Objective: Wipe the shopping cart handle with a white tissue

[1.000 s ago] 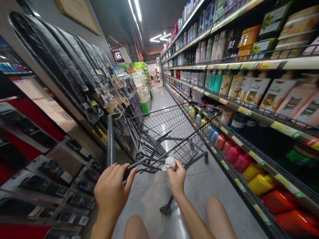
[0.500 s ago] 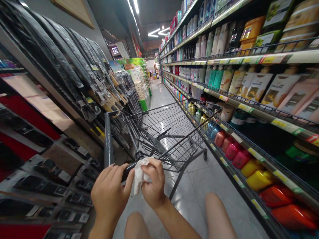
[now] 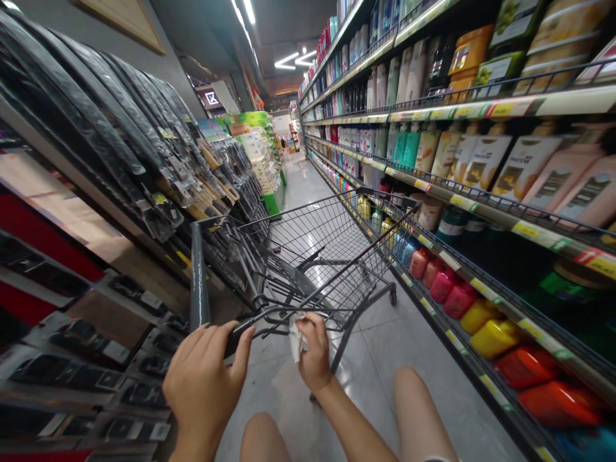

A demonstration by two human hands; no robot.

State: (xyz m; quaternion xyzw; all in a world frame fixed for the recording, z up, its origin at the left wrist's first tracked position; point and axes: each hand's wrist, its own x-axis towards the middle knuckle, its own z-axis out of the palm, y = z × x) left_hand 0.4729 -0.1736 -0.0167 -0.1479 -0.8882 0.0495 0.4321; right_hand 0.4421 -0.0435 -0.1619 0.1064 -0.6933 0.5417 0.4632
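Note:
In front of me stands a wire shopping cart (image 3: 327,237), its basket pointing down the aisle. My left hand (image 3: 206,375) is closed around the dark bar at the near corner of the cart, by the grey handle (image 3: 199,276). A crumpled white tissue (image 3: 297,337) is pinched in my right hand (image 3: 315,353). That hand is at the near lower frame of the cart, with the tissue against or just beside a metal tube; contact is hard to make out. Nothing shows inside the basket.
Shelves of shampoo and lotion bottles (image 3: 524,163) line the right side, with red and yellow bottles (image 3: 495,337) low down. Packaged long items (image 3: 120,109) hang on the left. Stacked goods (image 3: 257,147) stand farther along the tiled aisle floor (image 3: 301,173). My knees are below.
My right hand with the tissue has moved right, away from my left hand and the bar end, toward the cart's frame. My left hand keeps its grip. The view has shifted slightly.

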